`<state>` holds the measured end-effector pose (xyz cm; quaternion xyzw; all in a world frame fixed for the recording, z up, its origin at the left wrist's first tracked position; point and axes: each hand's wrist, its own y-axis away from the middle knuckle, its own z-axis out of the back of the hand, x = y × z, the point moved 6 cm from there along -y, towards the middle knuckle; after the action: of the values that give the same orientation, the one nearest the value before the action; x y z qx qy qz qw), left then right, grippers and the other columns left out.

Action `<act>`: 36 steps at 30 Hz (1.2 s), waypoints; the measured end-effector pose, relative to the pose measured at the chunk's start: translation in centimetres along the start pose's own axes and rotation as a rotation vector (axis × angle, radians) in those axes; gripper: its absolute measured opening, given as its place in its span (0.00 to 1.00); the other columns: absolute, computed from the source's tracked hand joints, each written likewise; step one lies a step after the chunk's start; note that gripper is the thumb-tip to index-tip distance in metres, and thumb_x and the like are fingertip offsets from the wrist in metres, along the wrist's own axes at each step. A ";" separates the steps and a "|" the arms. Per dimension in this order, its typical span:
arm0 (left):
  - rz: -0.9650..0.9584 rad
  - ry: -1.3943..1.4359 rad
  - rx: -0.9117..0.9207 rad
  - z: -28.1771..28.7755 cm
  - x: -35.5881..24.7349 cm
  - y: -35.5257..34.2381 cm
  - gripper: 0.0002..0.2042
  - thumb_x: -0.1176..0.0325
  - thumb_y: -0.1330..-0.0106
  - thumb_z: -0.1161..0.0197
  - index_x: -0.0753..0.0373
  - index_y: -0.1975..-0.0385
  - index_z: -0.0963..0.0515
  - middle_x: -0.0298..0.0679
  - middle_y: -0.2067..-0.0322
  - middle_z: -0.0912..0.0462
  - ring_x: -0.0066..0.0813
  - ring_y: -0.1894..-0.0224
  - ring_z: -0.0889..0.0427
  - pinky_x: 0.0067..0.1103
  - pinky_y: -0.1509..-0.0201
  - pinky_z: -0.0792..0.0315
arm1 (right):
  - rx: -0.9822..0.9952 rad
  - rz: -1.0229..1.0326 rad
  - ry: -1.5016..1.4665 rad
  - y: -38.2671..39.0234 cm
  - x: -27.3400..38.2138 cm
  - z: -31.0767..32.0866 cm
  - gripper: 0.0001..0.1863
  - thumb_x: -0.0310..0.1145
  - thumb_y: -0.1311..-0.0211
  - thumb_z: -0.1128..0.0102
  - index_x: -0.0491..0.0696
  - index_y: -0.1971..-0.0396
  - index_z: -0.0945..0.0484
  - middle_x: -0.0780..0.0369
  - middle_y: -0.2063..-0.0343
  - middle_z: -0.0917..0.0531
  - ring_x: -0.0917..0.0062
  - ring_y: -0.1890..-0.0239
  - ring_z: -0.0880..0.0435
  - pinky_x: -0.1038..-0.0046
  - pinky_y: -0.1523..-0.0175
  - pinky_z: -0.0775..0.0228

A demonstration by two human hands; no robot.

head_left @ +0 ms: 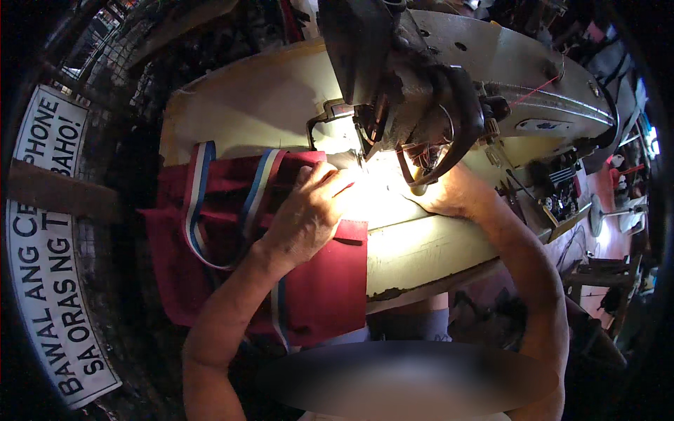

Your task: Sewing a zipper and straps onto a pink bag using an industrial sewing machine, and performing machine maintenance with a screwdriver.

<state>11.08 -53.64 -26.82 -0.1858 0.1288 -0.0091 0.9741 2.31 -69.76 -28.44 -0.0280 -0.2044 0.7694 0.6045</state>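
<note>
Cloth (323, 295) in deep red is spread at the left of the pale surface (428, 245), its near part carried down past the front edge; its far right corner is brought close to the brightly lit end of the sewing machine (428, 84). The left grip (309, 214) is placed on that corner and is the nearer of the two, so the cloth is found directly beneath it and toward its left; its fingers are bent and directed at the light, though whether fabric is pinched or merely pressed cannot be told. The right grip (455, 191) is held across the glare, to the right of the cloth and well apart from most of it; its fingertips are hidden by the machine and the light, so its closure cannot be told either. No clear long axis is offered by the cloth, being nearly as broad as deep; its striped straps (194, 189) are looped loosely over it, left of the left grip. The space between the grips is overhung by the machine's dark head; metal parts (559, 203) are scattered beyond the right forearm; a lettered sign (60, 281) is crossed by a wooden bar (63, 193) at far left.
</note>
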 end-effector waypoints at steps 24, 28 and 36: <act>0.047 0.091 -0.008 0.5 0.4 -0.4 0.15 0.82 0.51 0.42 0.68 0.62 0.20 0.44 0.56 0.22 0.43 0.51 0.25 0.32 0.45 0.31 | -0.112 -0.344 0.175 4.9 3.1 5.3 0.21 0.30 0.40 0.40 0.41 0.46 0.26 0.49 0.44 0.26 0.53 0.39 0.30 0.54 0.31 0.43; 0.044 0.100 0.010 0.3 0.6 -0.3 0.14 0.81 0.49 0.42 0.67 0.61 0.20 0.43 0.55 0.22 0.42 0.51 0.25 0.33 0.45 0.31 | -0.475 -0.632 0.584 13.2 1.9 9.9 0.29 0.27 0.35 0.42 0.41 0.35 0.36 0.48 0.35 0.34 0.53 0.32 0.37 0.56 0.30 0.44; 0.016 0.095 0.005 0.5 0.5 -0.8 0.13 0.80 0.48 0.42 0.63 0.62 0.19 0.40 0.57 0.22 0.40 0.52 0.25 0.32 0.46 0.31 | -0.549 -0.796 0.568 18.8 -1.6 8.2 0.23 0.27 0.30 0.48 0.41 0.37 0.34 0.51 0.36 0.31 0.59 0.32 0.35 0.63 0.31 0.41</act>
<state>11.73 -54.26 -26.20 -0.1818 0.1761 -0.0106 0.9674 -16.92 -77.05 -27.77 -0.3110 -0.2211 0.3625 0.8503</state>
